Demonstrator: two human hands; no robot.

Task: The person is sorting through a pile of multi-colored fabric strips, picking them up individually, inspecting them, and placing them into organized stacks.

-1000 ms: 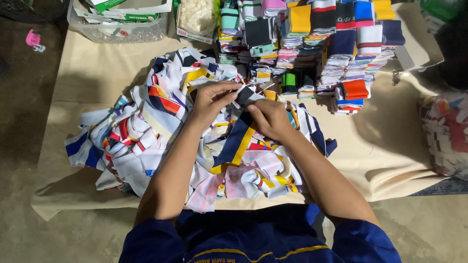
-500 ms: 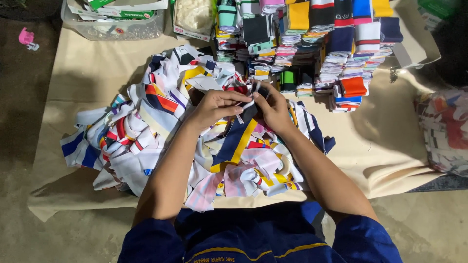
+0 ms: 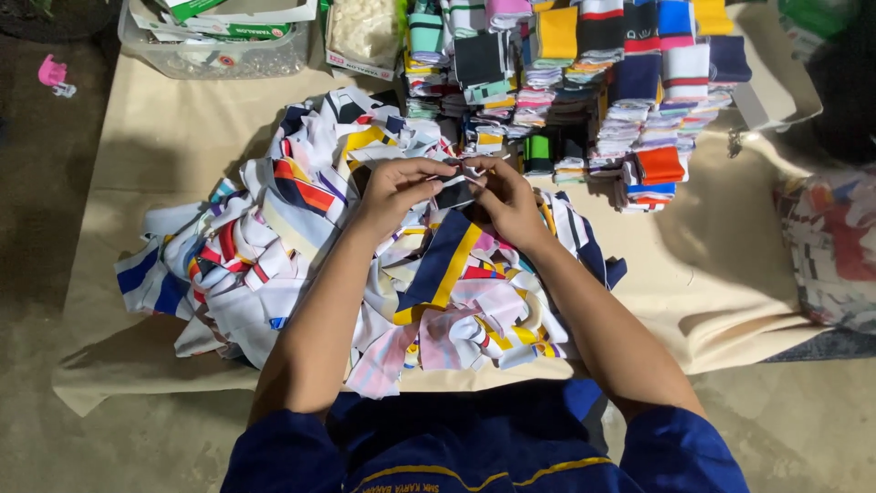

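Both hands meet over the middle of a heap of knitted collar strips [image 3: 301,246] in many colours. The left hand [image 3: 397,187] is curled, its fingertips pinched on the near end of a small dark folded strip [image 3: 453,194]; the right hand [image 3: 511,201] is closed on the strip's other end, fingers bent over its top edge. The strip sits held between the two hands, just above the heap, with a navy and yellow strip [image 3: 443,265] lying right under it.

The heap spreads across a tan sheet [image 3: 173,137] that covers the work surface. Its left edge reaches near the sheet's left border, and its near edge comes up to the sheet's front fold by the person's blue shirt [image 3: 474,447]. To the right of the heap a broad bare stretch of the sheet lies open. Behind the hands, rows of neatly stacked folded strips [image 3: 584,73] stand close to the heap's far edge. A clear plastic bin [image 3: 219,55] sits at the far left corner, well apart from the hands, and a patterned bag [image 3: 830,246] lies off the sheet's right edge.
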